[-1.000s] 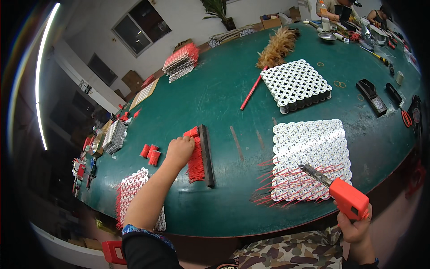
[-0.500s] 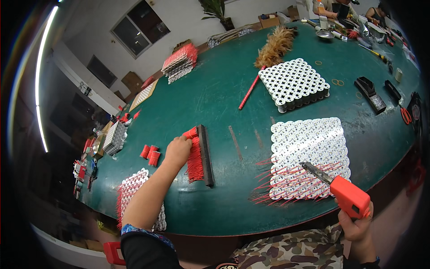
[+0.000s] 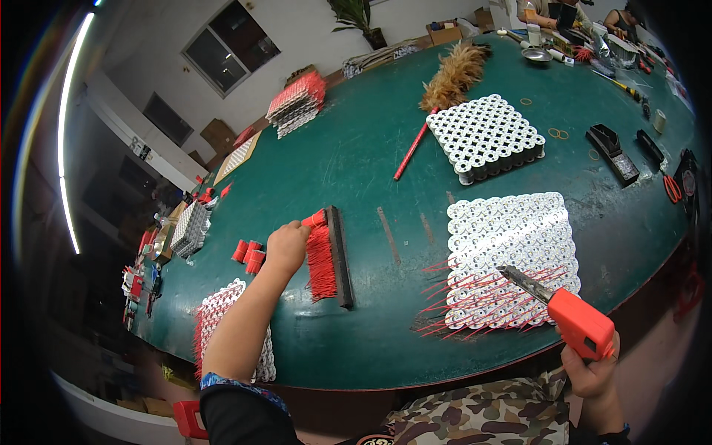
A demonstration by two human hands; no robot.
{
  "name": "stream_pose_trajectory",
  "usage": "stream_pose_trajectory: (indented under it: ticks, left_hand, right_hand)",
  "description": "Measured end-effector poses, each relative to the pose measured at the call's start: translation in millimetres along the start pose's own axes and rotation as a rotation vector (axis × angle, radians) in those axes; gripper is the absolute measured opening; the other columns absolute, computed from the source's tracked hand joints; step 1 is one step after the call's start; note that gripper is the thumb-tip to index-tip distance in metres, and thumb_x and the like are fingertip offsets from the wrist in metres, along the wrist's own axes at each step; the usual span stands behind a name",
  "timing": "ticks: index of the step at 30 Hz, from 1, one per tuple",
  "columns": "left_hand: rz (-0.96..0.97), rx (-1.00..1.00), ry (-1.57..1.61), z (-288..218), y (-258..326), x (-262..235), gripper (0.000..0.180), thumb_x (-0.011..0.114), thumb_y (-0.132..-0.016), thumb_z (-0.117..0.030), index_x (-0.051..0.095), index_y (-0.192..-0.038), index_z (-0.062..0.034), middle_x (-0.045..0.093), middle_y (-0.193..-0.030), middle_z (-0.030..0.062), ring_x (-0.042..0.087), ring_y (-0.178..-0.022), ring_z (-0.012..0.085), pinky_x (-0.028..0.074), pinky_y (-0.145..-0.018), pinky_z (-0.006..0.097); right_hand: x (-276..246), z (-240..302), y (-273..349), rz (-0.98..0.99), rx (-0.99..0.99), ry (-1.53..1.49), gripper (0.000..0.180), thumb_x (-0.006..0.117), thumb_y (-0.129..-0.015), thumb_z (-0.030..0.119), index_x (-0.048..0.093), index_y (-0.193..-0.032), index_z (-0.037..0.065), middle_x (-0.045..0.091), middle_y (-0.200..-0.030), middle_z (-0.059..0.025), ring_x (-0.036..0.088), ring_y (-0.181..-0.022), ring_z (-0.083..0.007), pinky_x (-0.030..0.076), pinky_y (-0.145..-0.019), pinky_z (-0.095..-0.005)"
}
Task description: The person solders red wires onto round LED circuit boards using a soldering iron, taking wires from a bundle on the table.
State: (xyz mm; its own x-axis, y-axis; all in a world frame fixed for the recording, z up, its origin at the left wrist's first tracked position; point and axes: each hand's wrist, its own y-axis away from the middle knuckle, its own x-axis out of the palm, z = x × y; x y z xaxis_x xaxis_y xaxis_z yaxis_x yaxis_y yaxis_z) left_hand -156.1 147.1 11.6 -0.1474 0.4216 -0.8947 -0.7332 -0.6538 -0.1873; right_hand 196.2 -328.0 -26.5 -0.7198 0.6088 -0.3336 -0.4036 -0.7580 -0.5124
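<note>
- Done: lower rows of white disc panel (image 3: 512, 226), at 3 o'clock, carry red wires (image 3: 489, 289); left over: upper rows look unwired
- Panel lies flat on bench (image 3: 356, 159): scalloped edge, glossy, wire tails overhanging its 9 o'clock side
- Right hand (image 3: 589, 371), at 4 o'clock: fingers wrapped round red soldering gun (image 3: 582, 320), tip over panel, contact unclear
- Left hand (image 3: 288, 246), at 9 o'clock: fingers at top of red wire bundle (image 3: 321, 267), can't tell if pinching

The right grip (image 3: 591, 375) holds a red tool (image 3: 581, 322).
</note>
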Motion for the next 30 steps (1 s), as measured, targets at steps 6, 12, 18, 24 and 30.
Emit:
stream_pose_trajectory:
  ticks: [6,12,18,24,30]
  left_hand:
    - [0.069,-0.082,0.094,-4.3,-1.1,-0.3,0.01,0.057,-0.085,-0.007,0.066,-0.089,-0.0088,0.067,-0.092,0.0137,0.068,-0.09,0.0358,0.054,-0.075,0.047]
    - [0.185,0.034,-0.057,-7.0,-1.1,-8.5,0.011,0.057,-0.085,-0.006,0.066,-0.089,-0.0068,0.07,-0.096,0.0153,0.07,-0.089,0.0333,0.057,-0.074,0.044]
    - [0.206,0.106,-0.175,-10.8,-0.5,-7.3,0.01,0.059,-0.084,-0.005,0.067,-0.09,-0.0041,0.07,-0.098,0.0149,0.07,-0.091,0.0308,0.059,-0.074,0.041]
    - [0.209,0.131,-0.192,-14.5,-0.4,-9.2,0.011,0.059,-0.086,-0.006,0.067,-0.092,-0.0031,0.068,-0.101,0.0149,0.069,-0.093,0.0303,0.059,-0.074,0.041]
    - [0.244,0.088,-0.137,-13.0,-1.4,-8.2,0.012,0.057,-0.087,-0.006,0.066,-0.093,-0.0031,0.068,-0.1,0.0169,0.07,-0.09,0.0318,0.059,-0.074,0.042]
  right_hand:
    - [1.0,-0.1,2.1,-0.014,0.027,-0.002,0.051,0.074,-0.078,0.013,0.057,-0.123,-0.005,0.067,-0.088,-0.0095,0.061,-0.064,-0.0154,0.049,-0.063,-0.0289]
    - [-0.2,-0.6,2.8,0.005,-0.006,0.036,0.05,0.074,-0.077,0.012,0.058,-0.122,-0.005,0.067,-0.09,-0.01,0.061,-0.064,-0.0154,0.05,-0.063,-0.0293]
    - [-0.2,0.4,3.3,0.01,0.031,0.003,0.05,0.074,-0.077,0.013,0.058,-0.122,-0.005,0.066,-0.088,-0.0097,0.061,-0.065,-0.0157,0.05,-0.064,-0.0301]
    - [-0.4,-3.9,6.6,0.002,0.014,0.023,0.051,0.075,-0.078,0.014,0.058,-0.121,-0.005,0.066,-0.087,-0.0096,0.061,-0.065,-0.0165,0.05,-0.065,-0.0301]
    - [-0.8,-3.7,7.6,-0.002,0.038,-0.003,0.051,0.074,-0.078,0.014,0.057,-0.122,-0.005,0.066,-0.089,-0.0103,0.062,-0.066,-0.017,0.051,-0.066,-0.0305]
